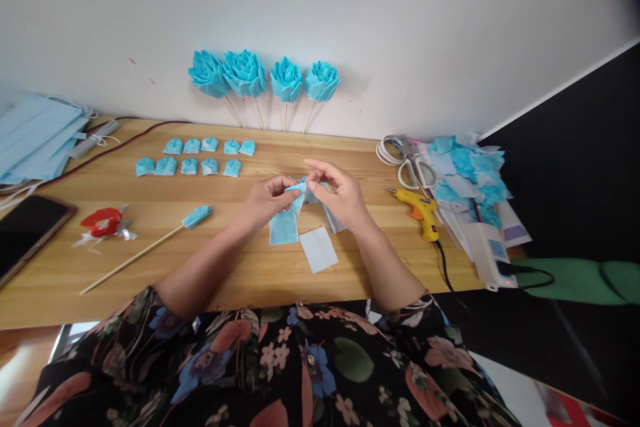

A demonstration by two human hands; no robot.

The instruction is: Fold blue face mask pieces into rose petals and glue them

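Observation:
My left hand and my right hand meet over the middle of the wooden table. Both pinch a small blue fabric piece between fingertips, folding it. Under the hands lie a blue fabric square, a white square and a few more blue pieces. Several folded blue petals lie in two rows behind the left hand. A wooden stick with a blue bud lies to the left.
Several finished blue fabric roses on sticks lean on the wall. A yellow glue gun, scissors and a heap of blue scraps sit right. A stack of face masks, a phone and red scraps lie left.

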